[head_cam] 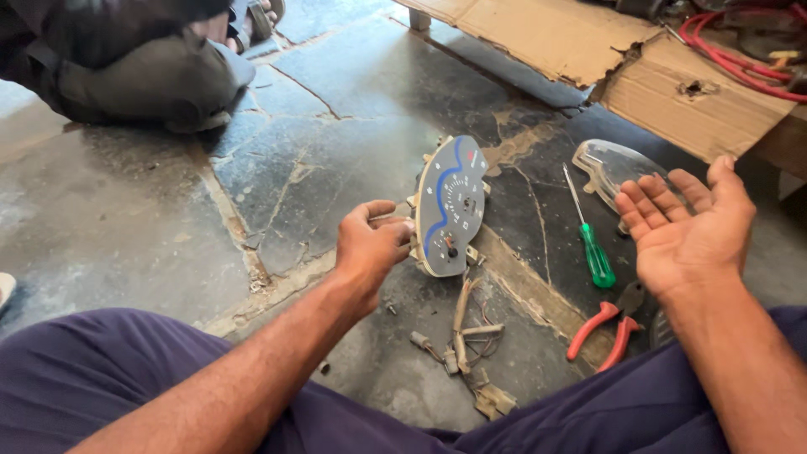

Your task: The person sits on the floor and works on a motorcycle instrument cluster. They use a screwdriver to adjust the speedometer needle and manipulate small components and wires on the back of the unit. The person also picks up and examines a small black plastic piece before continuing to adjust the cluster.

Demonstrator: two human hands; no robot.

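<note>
My left hand (370, 248) pinches the edge of the gauge panel (450, 208), propping it upright on the stone floor (168, 227). My right hand (685, 223) hangs spread, palm up, empty. Probably mid-dismantling; the green screwdriver (593, 244) lies nearest for picking up.

repair workshop: cracked stone floor (353, 109), pliers (607, 326), screwdriver (591, 240)

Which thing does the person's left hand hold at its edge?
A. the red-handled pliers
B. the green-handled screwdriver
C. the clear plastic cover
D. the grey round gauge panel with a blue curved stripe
D: the left hand grips the grey round gauge panel with a blue curved stripe, tilted up off the stone floor.
</note>
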